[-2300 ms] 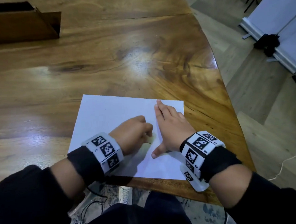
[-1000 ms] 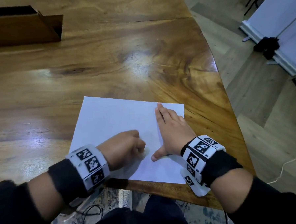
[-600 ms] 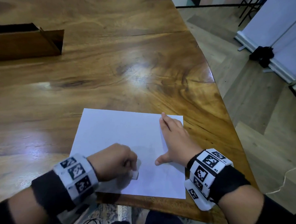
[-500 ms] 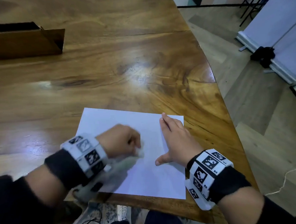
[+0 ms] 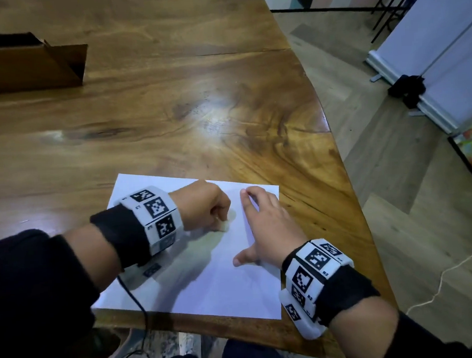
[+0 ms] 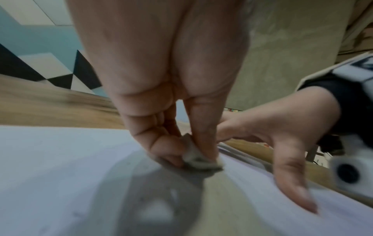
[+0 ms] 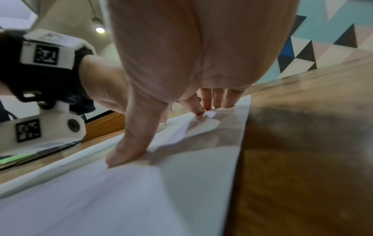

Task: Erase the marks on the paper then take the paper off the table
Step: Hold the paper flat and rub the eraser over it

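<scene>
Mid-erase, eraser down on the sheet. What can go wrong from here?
1. The paper already buckles under the right hand; harder strokes may crease or tear it.
2. The sheet's near edge lies close to the table edge; it could slide off.
3. The left hand pinches a small worn eraser; it may slip out.

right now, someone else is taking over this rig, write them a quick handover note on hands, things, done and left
Left hand: pinches a small eraser between thumb and fingers, its edge down on the paper.
Right hand: flat, fingers straight, pressing on the paper's right part to pin it.
Paper: lies flat at the near edge of the wooden table, beside its right rim.
Done: erasing is under way; no clear marks show, but the views are too blurred to be sure.
Left: finish erasing, check the sheet, then take the paper off the table.
</scene>
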A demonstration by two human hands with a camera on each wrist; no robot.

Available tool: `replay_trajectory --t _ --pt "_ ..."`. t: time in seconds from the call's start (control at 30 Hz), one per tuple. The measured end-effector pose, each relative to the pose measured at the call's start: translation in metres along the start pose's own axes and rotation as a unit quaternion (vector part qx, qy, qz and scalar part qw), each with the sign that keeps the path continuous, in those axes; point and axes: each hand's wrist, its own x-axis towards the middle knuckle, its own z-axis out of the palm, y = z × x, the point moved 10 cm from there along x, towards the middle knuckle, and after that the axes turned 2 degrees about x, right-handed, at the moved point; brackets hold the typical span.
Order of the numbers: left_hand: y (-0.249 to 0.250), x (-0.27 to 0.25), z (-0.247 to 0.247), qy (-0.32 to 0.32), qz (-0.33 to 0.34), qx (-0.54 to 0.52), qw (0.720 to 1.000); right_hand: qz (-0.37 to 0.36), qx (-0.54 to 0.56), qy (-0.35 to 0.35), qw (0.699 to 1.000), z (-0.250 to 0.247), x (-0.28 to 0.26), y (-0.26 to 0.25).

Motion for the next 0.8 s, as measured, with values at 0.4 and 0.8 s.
replay_trajectory --t 0.4,0.8 --pt "0.006 -0.005 0.006 0.027 -0.001 0.000 1.000 -0.004 -0.004 0.003 1.000 -0.001 -0.002 -0.002" --pt "0.002 -0.011 -0.006 0.112 -0.007 -0.041 0.993 -0.005 -0.001 0.009 1.000 -0.003 -0.001 -0.002"
